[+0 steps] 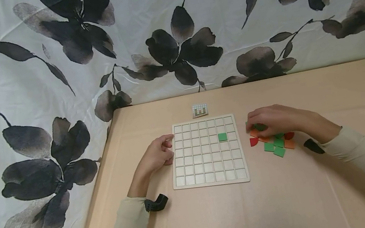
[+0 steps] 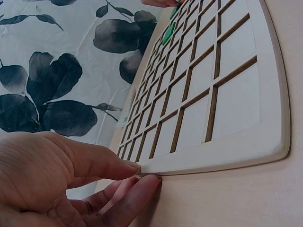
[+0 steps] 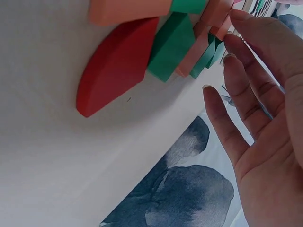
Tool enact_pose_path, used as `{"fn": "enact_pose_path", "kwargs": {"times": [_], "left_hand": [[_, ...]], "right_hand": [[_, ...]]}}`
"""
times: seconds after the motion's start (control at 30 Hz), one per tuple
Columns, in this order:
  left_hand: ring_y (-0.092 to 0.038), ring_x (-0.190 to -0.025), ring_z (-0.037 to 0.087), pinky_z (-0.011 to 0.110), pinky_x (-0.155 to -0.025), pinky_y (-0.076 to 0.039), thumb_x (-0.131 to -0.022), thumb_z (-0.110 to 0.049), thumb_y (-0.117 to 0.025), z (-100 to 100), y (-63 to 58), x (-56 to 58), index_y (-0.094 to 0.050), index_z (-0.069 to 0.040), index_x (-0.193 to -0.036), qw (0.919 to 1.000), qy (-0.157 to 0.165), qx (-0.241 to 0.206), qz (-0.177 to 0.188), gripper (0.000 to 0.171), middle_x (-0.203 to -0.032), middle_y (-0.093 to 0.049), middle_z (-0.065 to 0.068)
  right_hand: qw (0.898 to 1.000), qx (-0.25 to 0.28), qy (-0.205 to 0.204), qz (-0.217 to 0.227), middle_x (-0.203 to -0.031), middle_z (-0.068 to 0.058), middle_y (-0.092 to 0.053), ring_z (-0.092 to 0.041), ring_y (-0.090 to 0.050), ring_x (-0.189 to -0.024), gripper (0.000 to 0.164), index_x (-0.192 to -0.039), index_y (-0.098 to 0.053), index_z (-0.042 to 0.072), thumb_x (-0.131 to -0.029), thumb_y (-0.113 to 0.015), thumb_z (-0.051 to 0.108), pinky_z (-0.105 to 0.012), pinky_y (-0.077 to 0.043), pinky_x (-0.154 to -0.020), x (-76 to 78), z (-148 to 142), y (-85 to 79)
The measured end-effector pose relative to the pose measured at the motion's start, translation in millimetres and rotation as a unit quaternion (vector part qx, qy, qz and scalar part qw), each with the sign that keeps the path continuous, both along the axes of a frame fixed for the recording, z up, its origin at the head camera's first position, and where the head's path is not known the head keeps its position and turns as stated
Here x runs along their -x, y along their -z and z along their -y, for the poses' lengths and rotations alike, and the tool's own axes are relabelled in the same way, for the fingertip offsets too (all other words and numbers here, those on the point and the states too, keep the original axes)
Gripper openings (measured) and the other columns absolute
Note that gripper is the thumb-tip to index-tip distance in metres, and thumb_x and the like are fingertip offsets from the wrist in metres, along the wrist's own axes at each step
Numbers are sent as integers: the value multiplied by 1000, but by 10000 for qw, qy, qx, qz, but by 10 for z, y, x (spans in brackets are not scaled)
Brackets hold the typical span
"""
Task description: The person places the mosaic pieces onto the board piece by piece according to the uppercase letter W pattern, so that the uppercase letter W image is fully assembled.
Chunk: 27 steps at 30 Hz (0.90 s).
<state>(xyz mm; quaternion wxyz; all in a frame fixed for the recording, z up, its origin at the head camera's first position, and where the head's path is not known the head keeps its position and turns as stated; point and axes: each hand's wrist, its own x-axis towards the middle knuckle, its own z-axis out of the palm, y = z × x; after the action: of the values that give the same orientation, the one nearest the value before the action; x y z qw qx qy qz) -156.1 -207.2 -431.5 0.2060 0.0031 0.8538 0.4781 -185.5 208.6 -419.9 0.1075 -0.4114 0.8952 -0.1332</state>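
My left hand [image 1: 156, 155] holds the left edge of a white grid board [image 1: 213, 185]. In the left wrist view its thumb lies on the board's rim [image 2: 227, 158], with the fingers curled at the edge. One green square [image 1: 222, 137] sits in a cell near the board's upper right. To the right of the board, my right hand [image 1: 277, 119] reaches over a loose pile of green squares [image 1: 279, 151], orange pieces [image 1: 289, 144] and red rounded pieces [image 1: 254, 141]. In the right wrist view its thumb and fingertips are right at an orange block [image 3: 218, 12], with the fingers extended.
A small card [image 1: 199, 110] with a printed grid pattern lies just behind the board. The pale wooden table [image 1: 293, 204] ends at a floral curtain [image 1: 223, 13] at the back and left. In the right wrist view, a red quarter-round block [image 3: 116, 71] lies nearest the camera.
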Motion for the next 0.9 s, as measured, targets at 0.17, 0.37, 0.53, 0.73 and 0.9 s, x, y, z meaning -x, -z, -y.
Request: {"fn": "enact_pose_path", "kwargs": {"times": [0.17, 0.37, 0.53, 0.73, 0.9], "left_hand": [[-53, -81, 19, 30, -63, -55, -89, 12, -58, -4, 4, -2, -47, -9, -150, 10000, -11, 35, 25, 65, -111, -48, 13], [-54, -81, 20, 30, -63, -56, -89, 11, -59, -10, 2, -8, -47, -9, -150, 10000, -10, 53, 60, 65, -112, -48, 13], [-53, -81, 20, 30, -63, -55, -89, 12, -58, -12, -13, -7, -47, -9, -150, 10000, -29, 29, 38, 65, -112, -49, 13], [-53, -82, 20, 30, -62, -56, -90, 11, -59, -7, -9, 7, -47, -10, -150, 10000, -34, 48, 28, 64, -111, -49, 13], [-53, -81, 20, 30, -62, -56, -90, 11, -60, -4, -6, 13, -47, -10, -150, 10000, -54, 25, 63, 64, -111, -49, 12]], "right_hand": [[10000, 31, -16, -6, -94, 10, -61, -11, -56, -84, 24, -103, -75, 21, -82, -84, 16, -25, -50, -68, -5, -12, 15], [9999, 31, 95, 40, -94, 11, -61, -11, -58, -84, 22, -103, -75, 22, -83, -84, 17, -27, -51, -70, -13, -27, 16], [9999, 26, 122, -76, -92, 10, -61, -12, -58, -83, 22, -100, -75, 22, -81, -86, 18, -28, -52, -69, -2, -46, 10], [9997, -44, 51, -222, -93, 9, -60, -11, -57, -83, 20, -102, -78, 24, -84, -84, 21, -27, -51, -68, 18, -91, 12], [9999, -115, 61, -35, -96, 12, -60, -10, -57, -84, 24, -107, -79, 27, -85, -84, 21, -26, -50, -69, 33, -128, -1]]}}
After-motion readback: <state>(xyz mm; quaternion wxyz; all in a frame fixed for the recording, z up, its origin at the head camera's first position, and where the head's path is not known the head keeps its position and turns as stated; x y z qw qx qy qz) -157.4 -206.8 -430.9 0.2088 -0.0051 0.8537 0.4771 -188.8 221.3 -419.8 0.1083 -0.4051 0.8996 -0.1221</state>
